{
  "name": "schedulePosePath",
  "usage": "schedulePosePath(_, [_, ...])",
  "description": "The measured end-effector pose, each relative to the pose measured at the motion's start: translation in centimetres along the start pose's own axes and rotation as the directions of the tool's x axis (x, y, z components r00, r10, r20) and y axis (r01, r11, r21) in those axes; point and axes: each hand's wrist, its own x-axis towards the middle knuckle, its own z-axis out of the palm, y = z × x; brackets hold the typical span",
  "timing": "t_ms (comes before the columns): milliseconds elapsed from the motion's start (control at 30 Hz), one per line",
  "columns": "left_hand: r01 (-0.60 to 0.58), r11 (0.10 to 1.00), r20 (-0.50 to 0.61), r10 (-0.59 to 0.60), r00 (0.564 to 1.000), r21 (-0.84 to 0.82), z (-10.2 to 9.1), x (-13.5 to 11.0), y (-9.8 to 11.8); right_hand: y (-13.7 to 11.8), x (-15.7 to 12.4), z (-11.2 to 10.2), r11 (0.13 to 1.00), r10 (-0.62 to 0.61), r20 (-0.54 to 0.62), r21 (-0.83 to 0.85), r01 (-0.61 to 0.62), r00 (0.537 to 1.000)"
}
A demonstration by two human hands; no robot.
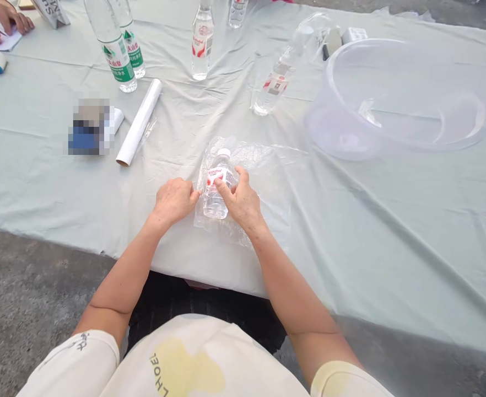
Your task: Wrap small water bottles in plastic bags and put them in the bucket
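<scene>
A small water bottle [217, 187] with a red and white label lies on a sheet of clear plastic wrap [263, 171] spread on the pale green tablecloth [392, 220]. My right hand [239, 202] rests on the bottle, with fingers curled over its side. My left hand [174, 201] is closed just left of the bottle, pinching the edge of the wrap.
A roll of cling film [139, 122] lies to the upper left. Several upright water bottles [202, 41] stand at the back, and one wrapped bottle [278, 77] leans. A large clear plastic basin [395, 99] sits at right. Another person's hands [3, 22] are at the top left.
</scene>
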Motion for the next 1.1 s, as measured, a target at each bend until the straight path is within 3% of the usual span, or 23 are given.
schedulePosePath(100, [0.004,0.998,0.013,-0.003,1.000,-0.061,1.2,-1.1,0.5,0.0,-0.1,0.1,0.999,-0.049,0.002,-0.004,0.049,0.999])
schedulePosePath(200, [0.003,0.970,-0.122,-0.033,0.992,-0.241,2.3,-1.9,0.8,0.4,-0.1,-0.3,0.993,-0.080,0.028,0.090,0.078,0.996])
schedulePosePath(333, [-0.056,0.866,-0.213,-0.059,0.975,-0.497,3.4,-2.5,1.6,1.3,0.6,-1.8,0.950,0.020,0.131,0.306,-0.060,0.991])
schedulePosePath(500, [-0.074,0.817,-0.243,-0.083,0.966,-0.572,4.1,-3.1,3.4,2.3,1.8,-4.6,0.928,0.051,0.117,0.362,-0.090,0.992])
schedulePosePath(667, [-0.230,0.868,-0.351,0.069,0.934,-0.440,5.1,-4.4,5.4,3.3,2.9,-6.3,0.918,0.035,-0.024,0.396,-0.023,0.999])
schedulePosePath(833, [-0.361,0.919,-0.416,0.270,0.868,-0.157,6.8,-5.7,7.5,5.6,7.3,-7.7,0.890,0.006,-0.094,0.454,0.038,0.996])
schedulePosePath(900, [-0.407,0.911,-0.406,0.346,0.846,-0.070,7.4,-6.1,8.2,6.4,9.4,-8.8,0.906,-0.021,-0.213,0.408,0.109,0.977])
schedulePosePath(1000, [-0.452,0.892,-0.376,0.427,0.823,0.024,8.1,-6.2,9.2,6.7,10.9,-10.6,0.934,-0.045,-0.433,0.301,0.192,0.900])
schedulePosePath(1033, [-0.457,0.888,-0.371,0.441,0.817,0.048,8.3,-6.2,9.5,6.4,10.7,-11.1,0.937,-0.051,-0.466,0.283,0.203,0.883])
schedulePosePath(1100, [-0.453,0.888,-0.371,0.449,0.813,0.082,8.5,-6.0,9.9,5.5,9.7,-11.7,0.940,-0.069,-0.429,0.274,0.202,0.901])
